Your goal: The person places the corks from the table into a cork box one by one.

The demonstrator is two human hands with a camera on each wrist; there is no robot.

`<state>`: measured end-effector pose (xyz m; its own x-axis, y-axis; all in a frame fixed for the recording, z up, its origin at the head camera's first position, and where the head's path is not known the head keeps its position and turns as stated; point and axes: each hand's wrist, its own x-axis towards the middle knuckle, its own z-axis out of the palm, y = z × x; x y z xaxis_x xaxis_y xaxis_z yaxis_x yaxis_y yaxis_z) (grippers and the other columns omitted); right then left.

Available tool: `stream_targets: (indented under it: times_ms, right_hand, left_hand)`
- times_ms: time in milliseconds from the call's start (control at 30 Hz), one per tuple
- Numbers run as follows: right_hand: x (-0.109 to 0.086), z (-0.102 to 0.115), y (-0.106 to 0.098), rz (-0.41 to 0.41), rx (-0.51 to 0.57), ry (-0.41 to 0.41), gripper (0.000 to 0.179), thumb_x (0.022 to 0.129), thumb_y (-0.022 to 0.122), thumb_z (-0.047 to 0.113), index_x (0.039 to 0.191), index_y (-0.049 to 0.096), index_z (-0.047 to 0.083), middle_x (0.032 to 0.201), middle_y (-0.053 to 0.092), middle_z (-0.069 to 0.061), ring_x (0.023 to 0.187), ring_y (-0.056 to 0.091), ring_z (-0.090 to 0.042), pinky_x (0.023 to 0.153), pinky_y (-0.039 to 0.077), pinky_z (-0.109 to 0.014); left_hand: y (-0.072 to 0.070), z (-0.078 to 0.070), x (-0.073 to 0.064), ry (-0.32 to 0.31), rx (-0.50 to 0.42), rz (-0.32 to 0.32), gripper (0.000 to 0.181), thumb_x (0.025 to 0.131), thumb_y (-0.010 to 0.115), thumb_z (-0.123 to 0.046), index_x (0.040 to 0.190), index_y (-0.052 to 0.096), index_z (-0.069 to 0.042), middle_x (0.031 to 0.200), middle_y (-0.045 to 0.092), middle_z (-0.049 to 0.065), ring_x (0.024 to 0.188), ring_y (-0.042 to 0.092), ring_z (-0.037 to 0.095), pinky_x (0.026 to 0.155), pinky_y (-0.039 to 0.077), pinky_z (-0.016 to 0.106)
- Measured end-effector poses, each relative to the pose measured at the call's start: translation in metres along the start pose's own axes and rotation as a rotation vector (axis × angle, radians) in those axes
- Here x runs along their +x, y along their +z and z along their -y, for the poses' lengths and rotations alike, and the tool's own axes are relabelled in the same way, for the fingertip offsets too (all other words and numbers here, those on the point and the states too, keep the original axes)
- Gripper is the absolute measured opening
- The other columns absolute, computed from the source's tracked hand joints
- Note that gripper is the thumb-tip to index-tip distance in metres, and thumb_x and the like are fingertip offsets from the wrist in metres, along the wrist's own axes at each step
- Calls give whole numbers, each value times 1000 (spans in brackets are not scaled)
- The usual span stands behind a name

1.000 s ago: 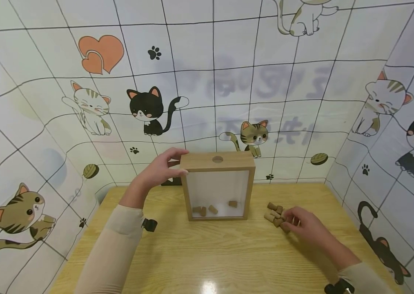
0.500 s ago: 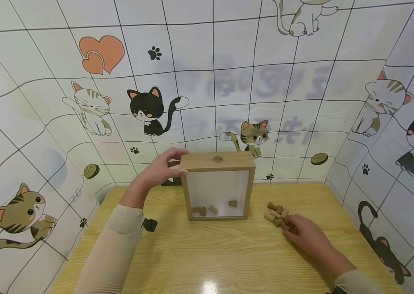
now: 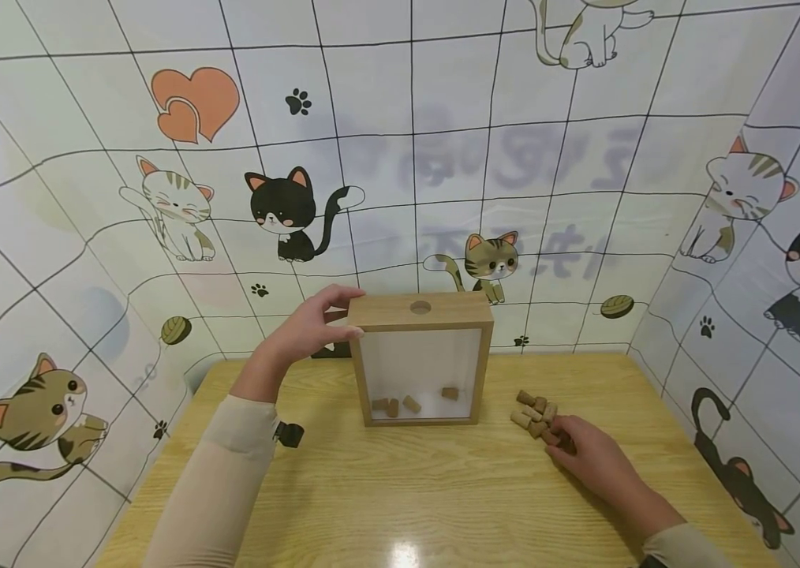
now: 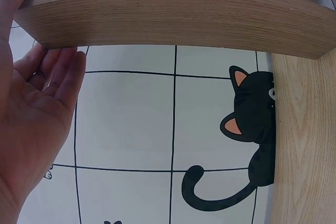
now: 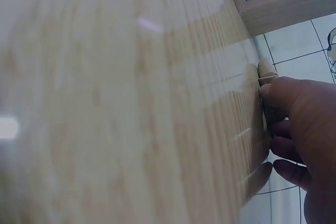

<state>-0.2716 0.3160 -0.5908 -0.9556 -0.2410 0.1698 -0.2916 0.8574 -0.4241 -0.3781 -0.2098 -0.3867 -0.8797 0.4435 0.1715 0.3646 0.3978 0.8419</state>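
Note:
A shallow wooden box (image 3: pixel 393 317) with a clear front and a round hole in its top stands upright on the table. My left hand (image 3: pixel 311 323) grips its upper left corner, thumb on the front edge and fingers behind; the left wrist view shows the box's side (image 4: pixel 173 14) between them. Several small corks (image 3: pixel 411 405) lie at the bottom inside. Right of the box is a loose pile of corks (image 3: pixel 521 420). At the pile's near edge my right hand (image 3: pixel 595 461) pinches a cork (image 3: pixel 551 437), mostly hidden by the fingers in the right wrist view.
The wooden table (image 3: pixel 400 481) runs back to a wall covering (image 3: pixel 386 181) printed with cats and grid lines, which also encloses both sides. A bright light reflection shows near the table's front.
My right hand has drawn slightly down and toward me along the cork pile, uncovering a light cork, then stayed put over the last half second. The left hand and box have not moved.

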Motion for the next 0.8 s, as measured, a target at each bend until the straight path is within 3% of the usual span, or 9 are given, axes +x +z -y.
stream_targets:
  times_ms: [267,667,800]
  right_hand:
    - [-3,-2,0,-71,130,-6,22,97,86,12,115,74,15,109,72,4,93,66,-9,75,58,-33]
    - [-2,8,-10,-101,326,11,16,100,82,8,112,73,12,93,65,4,79,58,-7,65,52,-28]
    - [1,12,-16,-136,359,-27,16,100,81,3,111,73,11,89,62,3,77,55,-8,63,49,-27]
  left_hand:
    - [0,-1,-1,4,3,-4,70,97,89,-27,159,56,-25,157,53,1,151,50,38,118,48,58]
    - [0,-1,-1,2,-13,8,74,97,90,-26,161,54,-19,158,52,3,151,49,39,117,49,59]
    - [0,-1,0,-4,-18,9,73,96,90,-27,160,55,-21,157,53,2,150,50,38,116,49,60]
